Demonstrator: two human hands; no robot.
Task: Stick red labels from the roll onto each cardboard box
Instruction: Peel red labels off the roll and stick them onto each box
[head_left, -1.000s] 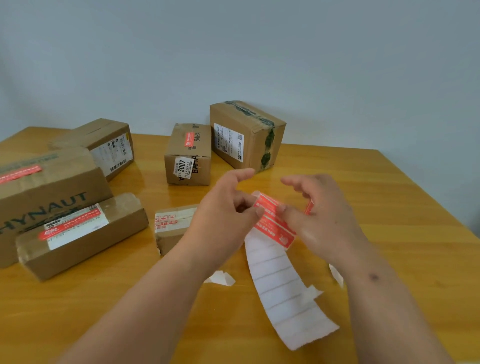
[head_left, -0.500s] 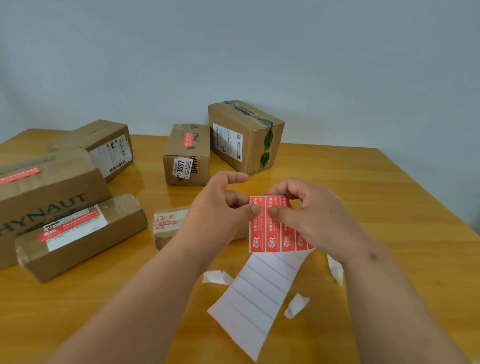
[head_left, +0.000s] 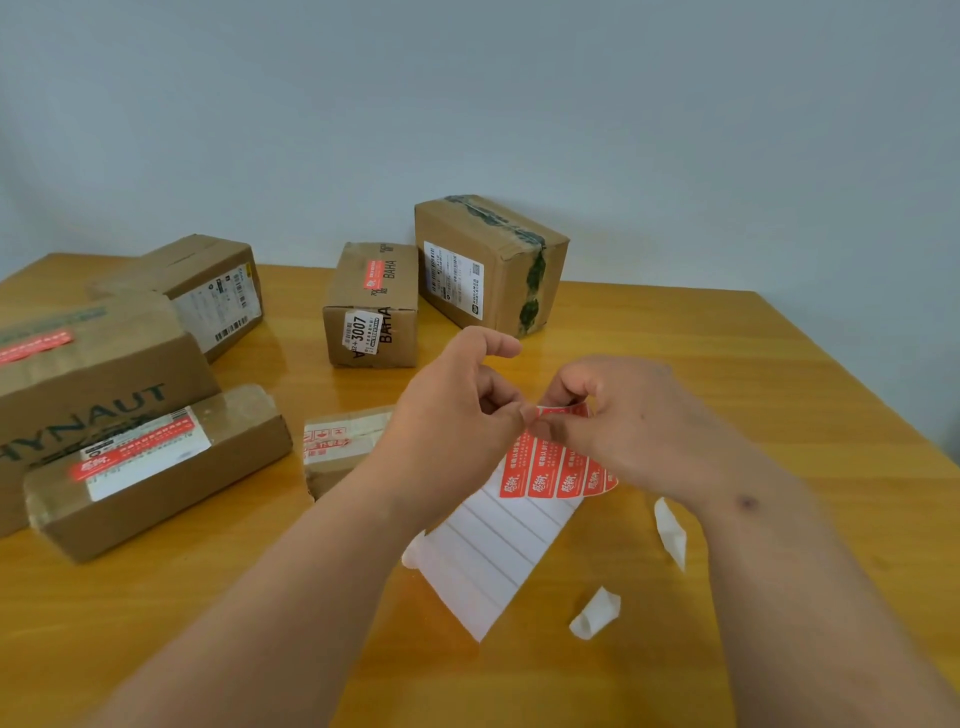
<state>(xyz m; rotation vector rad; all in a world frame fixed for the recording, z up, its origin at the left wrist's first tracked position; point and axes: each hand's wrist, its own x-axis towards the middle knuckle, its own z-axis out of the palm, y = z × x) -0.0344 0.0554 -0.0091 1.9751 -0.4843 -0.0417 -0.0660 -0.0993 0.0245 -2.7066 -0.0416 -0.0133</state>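
Both hands hold the label strip (head_left: 556, 470) above the table's middle. My left hand (head_left: 457, 410) pinches its top left corner, and my right hand (head_left: 623, 415) pinches the top edge beside it. Several red labels remain on the strip; below them hangs bare white backing (head_left: 488, 556). Several cardboard boxes stand to the left and behind. The large box (head_left: 98, 374), the long flat box (head_left: 156, 467), the small low box (head_left: 337, 447) and the small upright box (head_left: 371, 306) carry red labels. On the back right box (head_left: 488, 265) and the back left box (head_left: 208, 280) I see only white labels.
Torn white backing scraps lie on the wooden table (head_left: 779, 374): one curled scrap (head_left: 595, 613) near the front right, another scrap (head_left: 670, 532) under my right forearm. A grey wall stands behind the table. The table's right edge runs diagonally at the far right.
The strip turned from slanted to hanging flat, facing me, then dropped slightly. My hands closed together at its top edge, the fingertips now meeting at the top left corner.
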